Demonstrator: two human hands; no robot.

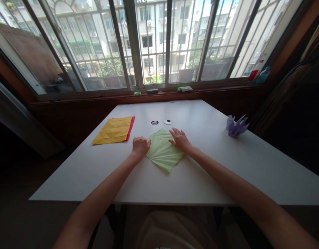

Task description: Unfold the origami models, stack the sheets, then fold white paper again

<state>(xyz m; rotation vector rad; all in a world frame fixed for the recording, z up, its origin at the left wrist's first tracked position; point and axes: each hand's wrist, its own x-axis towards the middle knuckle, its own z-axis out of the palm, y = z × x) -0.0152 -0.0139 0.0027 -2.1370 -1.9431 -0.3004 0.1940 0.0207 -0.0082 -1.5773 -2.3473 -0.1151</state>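
Note:
A light green sheet of origami paper [163, 152] lies on the white table in front of me, with creases fanning out from its left corner. At that corner my left hand [141, 146] is closed, its thumb against the paper's edge and its fingers curled; the pinched part is hidden. Across the upper right part of the sheet rests my right hand [180, 140], fingers stretched out and spread, pressing on the paper. Left of the hands lies a creased yellow sheet [114, 129] over a red sheet [131, 128].
Folded purple paper shapes [237, 125] stand near the right edge of the white table [97, 183]. Two round cable holes [154, 122] sit beyond the green paper. On the window sill are small packets [184, 89] and bottles [263, 75]. Barred windows rise behind.

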